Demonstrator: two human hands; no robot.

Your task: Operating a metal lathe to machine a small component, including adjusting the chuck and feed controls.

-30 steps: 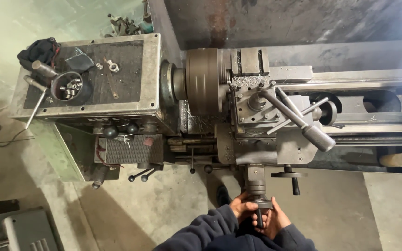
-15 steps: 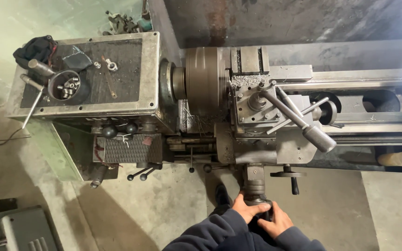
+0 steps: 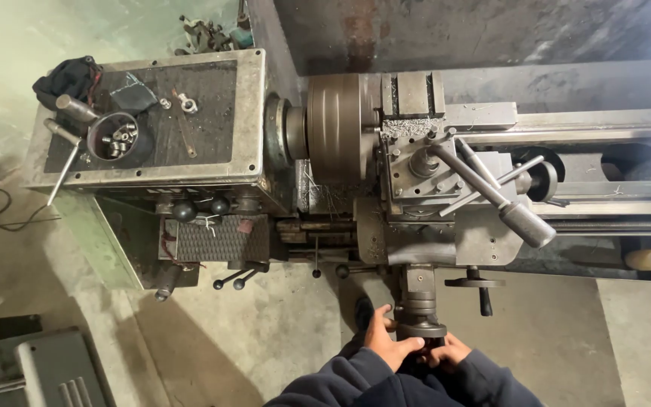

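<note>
Stained concrete floor (image 3: 265,339) surrounds an old metal lathe (image 3: 356,166), its headstock top holding a tin of bolts (image 3: 118,138) at 10 o'clock. At 6 o'clock, left hand (image 3: 387,339) and right hand (image 3: 450,350) curl their fingers closed round the cross-slide handwheel (image 3: 421,324) beside the apron

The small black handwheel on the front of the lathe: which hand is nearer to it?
Right. The right hand grips the cross-slide handle from its right side, just below and left of the black handwheel. The left hand holds the same handle's left side, farther away.
</note>
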